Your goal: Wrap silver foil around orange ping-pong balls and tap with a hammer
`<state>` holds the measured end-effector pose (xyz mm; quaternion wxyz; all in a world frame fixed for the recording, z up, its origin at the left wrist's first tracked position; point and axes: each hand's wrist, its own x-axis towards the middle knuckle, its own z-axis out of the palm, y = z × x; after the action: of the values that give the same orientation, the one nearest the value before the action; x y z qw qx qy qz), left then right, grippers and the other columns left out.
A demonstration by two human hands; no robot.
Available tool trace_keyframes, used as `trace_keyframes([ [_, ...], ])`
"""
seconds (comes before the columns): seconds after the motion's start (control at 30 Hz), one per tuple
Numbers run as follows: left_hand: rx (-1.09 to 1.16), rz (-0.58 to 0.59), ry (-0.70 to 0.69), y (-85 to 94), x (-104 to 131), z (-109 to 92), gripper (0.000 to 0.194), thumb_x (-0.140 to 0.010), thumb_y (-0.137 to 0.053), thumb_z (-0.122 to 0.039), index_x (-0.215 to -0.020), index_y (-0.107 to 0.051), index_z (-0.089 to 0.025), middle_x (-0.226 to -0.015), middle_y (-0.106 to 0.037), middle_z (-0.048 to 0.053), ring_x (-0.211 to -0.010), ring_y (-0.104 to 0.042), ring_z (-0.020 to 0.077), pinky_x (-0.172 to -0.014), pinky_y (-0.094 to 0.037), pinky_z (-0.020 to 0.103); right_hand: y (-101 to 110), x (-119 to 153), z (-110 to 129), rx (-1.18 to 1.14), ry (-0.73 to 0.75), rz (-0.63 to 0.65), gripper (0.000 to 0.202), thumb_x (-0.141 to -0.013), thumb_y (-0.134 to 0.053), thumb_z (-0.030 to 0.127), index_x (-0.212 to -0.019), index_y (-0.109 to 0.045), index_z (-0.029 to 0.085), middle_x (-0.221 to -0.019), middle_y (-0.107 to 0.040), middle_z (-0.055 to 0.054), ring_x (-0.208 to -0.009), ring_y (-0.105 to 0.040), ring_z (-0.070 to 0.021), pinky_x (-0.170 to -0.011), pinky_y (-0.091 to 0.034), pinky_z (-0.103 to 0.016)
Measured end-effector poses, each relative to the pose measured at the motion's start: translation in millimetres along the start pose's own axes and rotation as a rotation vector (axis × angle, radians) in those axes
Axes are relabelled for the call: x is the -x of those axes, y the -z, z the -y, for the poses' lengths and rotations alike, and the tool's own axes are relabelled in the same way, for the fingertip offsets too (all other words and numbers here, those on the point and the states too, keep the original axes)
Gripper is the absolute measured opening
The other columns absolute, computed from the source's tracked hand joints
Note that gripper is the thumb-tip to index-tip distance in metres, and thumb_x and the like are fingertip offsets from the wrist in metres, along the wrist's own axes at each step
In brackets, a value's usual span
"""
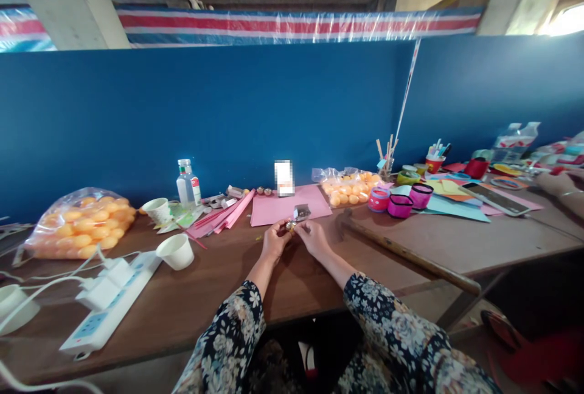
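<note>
Close together over the brown table's near middle, my left hand and my right hand meet at a small shiny gold-coloured ball. The fingers of my left hand are closed on its left side. My right hand's fingertips pinch at its right side; whether they grip the ball itself or some small part on it is too small to tell. Just beyond the fingers, a small clear packet with dark contents lies on a pink sheet. Several small round brownish balls rest at the sheet's back left edge.
On the left are a bag of orange balls, a power strip, paper cups and bottles. To the right lie another bag of orange balls, a wooden stick, coloured paper and a phone. Another person's hand shows far right.
</note>
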<state>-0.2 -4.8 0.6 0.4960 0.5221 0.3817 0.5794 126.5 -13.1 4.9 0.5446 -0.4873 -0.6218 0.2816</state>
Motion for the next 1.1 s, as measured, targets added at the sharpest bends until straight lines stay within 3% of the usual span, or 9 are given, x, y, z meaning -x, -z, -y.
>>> trace_keyframes([
  [0.4, -0.017, 0.010, 0.009, -1.6, 1.9, -3.8, 0.048, -0.054, -0.071, -0.027, -0.098, -0.058, -0.014, -0.089, -0.066, 0.007, -0.079, -0.061, 0.0188, -0.071, -0.048, 0.031, -0.6, 0.0, -2.9, 0.016, 0.011, -0.016, 0.022, -0.072, -0.050, 0.034, -0.067, -0.060, 0.014, -0.066, -0.064, -0.004, -0.061, -0.056, -0.0151, -0.057, -0.042, -0.024],
  [0.8, 0.051, 0.031, -0.042, 0.3, -0.3, -0.6, 0.046, -0.055, -0.071, -0.025, -0.098, -0.057, -0.015, -0.094, -0.064, 0.007, -0.087, -0.059, 0.0196, -0.079, -0.045, 0.034, -0.3, -5.3, -2.7, -0.172, -0.025, 0.125, 0.022, -0.071, -0.050, 0.034, -0.067, -0.058, 0.014, -0.064, -0.060, -0.002, -0.060, -0.054, -0.0136, -0.059, -0.041, -0.024],
  [1.1, 0.067, 0.011, -0.042, -0.5, -0.6, -0.2, 0.045, -0.055, -0.070, -0.026, -0.097, -0.057, -0.015, -0.091, -0.064, 0.007, -0.086, -0.059, 0.0191, -0.077, -0.046, 0.033, -0.6, -5.5, -2.3, -0.134, -0.057, 0.108, 0.025, -0.071, -0.050, 0.035, -0.066, -0.059, 0.013, -0.063, -0.061, -0.002, -0.059, -0.054, -0.0138, -0.057, -0.041, -0.023],
])
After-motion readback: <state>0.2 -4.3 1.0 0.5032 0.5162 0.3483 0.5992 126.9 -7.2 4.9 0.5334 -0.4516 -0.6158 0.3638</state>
